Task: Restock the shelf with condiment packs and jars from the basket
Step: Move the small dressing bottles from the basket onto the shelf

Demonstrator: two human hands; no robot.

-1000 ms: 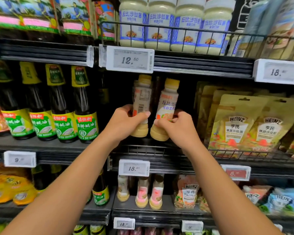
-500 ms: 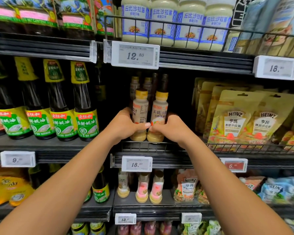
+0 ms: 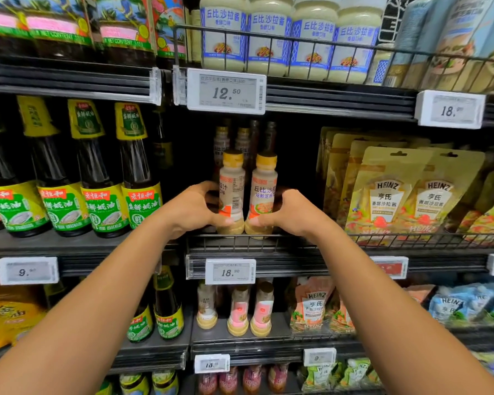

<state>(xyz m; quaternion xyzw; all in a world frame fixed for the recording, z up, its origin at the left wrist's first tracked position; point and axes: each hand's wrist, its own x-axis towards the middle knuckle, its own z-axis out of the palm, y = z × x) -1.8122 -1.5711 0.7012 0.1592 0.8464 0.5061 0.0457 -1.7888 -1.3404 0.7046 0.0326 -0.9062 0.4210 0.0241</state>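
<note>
Two bottles, tilted a second ago, now stand upright, touching, at the front of the wire shelf [image 3: 251,246] above the price tag [image 3: 230,271] reading "18.90". The left hand [image 3: 191,209] clasps the left bottle [image 3: 232,192] and the right hand [image 3: 291,215] the right bottle [image 3: 264,192]. Each bottle contains beige dressing under a yellow cap. Heinz pouches [image 3: 385,195] stand to the right.

The left dressing bottle [image 3: 232,192] and right dressing bottle [image 3: 264,195] are beige with orange-yellow caps and white labels. At nine o'clock, dark oyster-sauce bottles [image 3: 103,178] wear yellow neck wraps and green labels. At three o'clock, Heinz pouches [image 3: 388,192] are gold. At twelve, cream jars [image 3: 268,38] bear blue-and-white labels.
</note>
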